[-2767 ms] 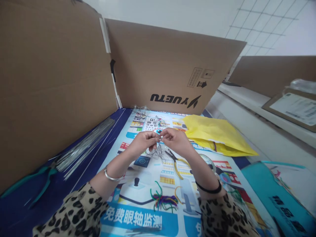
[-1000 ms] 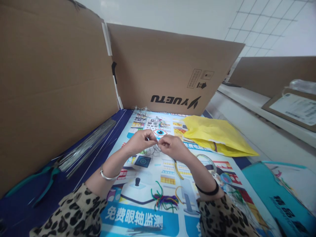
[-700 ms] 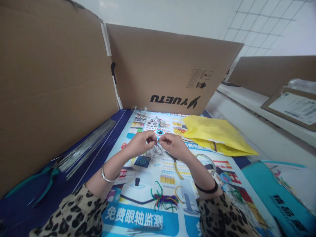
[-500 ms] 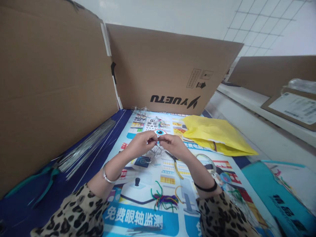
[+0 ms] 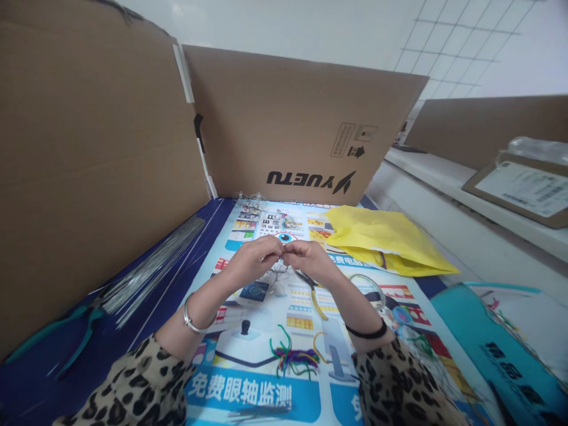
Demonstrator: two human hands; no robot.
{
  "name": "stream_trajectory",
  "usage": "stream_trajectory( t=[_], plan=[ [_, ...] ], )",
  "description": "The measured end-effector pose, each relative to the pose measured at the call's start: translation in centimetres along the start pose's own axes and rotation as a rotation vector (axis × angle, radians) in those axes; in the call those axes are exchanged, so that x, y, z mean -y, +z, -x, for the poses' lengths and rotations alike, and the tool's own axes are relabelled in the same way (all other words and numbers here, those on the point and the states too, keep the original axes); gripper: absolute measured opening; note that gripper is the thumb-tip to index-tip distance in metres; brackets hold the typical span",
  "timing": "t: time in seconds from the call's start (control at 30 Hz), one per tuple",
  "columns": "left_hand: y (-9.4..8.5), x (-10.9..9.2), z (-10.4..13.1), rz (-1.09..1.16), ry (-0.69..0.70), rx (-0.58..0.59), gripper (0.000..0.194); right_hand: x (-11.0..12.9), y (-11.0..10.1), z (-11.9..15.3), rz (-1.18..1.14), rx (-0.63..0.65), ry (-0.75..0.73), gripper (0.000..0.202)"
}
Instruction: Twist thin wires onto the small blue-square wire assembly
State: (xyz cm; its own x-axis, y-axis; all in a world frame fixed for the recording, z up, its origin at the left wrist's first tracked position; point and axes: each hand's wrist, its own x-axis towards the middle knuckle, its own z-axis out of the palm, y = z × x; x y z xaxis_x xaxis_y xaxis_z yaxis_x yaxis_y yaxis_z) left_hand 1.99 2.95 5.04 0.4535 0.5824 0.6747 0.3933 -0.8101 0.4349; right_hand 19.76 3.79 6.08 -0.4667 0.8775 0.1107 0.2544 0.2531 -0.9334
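My left hand (image 5: 257, 258) and my right hand (image 5: 310, 260) meet fingertip to fingertip over the printed poster (image 5: 252, 310). Both are closed in a pinch. Thin bent wire (image 5: 278, 271) hangs just beneath the joined fingers; the part between the fingertips is hidden. Close under my right hand lie yellow-handled pliers (image 5: 318, 305) on the poster. Nearer to me rests a bundle of coloured yarn (image 5: 295, 358), purple, green and orange. A tangle of fine wire and coloured thread (image 5: 286, 220) lies beyond my hands.
Cardboard panels (image 5: 284, 124) stand at the back and left. On the left lie straight metal wires (image 5: 153, 266) and teal-handled pliers (image 5: 84, 331). A yellow bag (image 5: 386, 239), a coil of wire (image 5: 370, 287) and a teal pouch (image 5: 492, 349) lie to the right.
The view has shifted slightly. My hands stay pinched together at almost the same spot, with less of the hanging wire showing below them.
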Motion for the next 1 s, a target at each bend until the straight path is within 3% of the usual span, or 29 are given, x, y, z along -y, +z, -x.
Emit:
stream_trajectory(
  t=[0.17,0.43,0.67,1.0],
  plan=[
    [0.0,0.0,-0.1,0.025,0.011,-0.004,0.016,-0.5,0.2,-0.1,0.020,-0.050,-0.041,0.008],
    [-0.4,-0.1,-0.1,0.010,0.014,0.002,0.019,-0.5,-1.3,0.0,0.087,-0.117,-0.117,0.003],
    [-0.3,-0.2,-0.1,-0.007,0.025,0.047,0.017,-0.5,-0.6,-0.1,0.351,-0.040,-0.352,0.013],
    [-0.6,-0.8,-0.1,-0.057,0.049,0.074,0.018,-0.2,0.0,-0.1,0.303,-0.084,-0.312,0.004]
  ],
)
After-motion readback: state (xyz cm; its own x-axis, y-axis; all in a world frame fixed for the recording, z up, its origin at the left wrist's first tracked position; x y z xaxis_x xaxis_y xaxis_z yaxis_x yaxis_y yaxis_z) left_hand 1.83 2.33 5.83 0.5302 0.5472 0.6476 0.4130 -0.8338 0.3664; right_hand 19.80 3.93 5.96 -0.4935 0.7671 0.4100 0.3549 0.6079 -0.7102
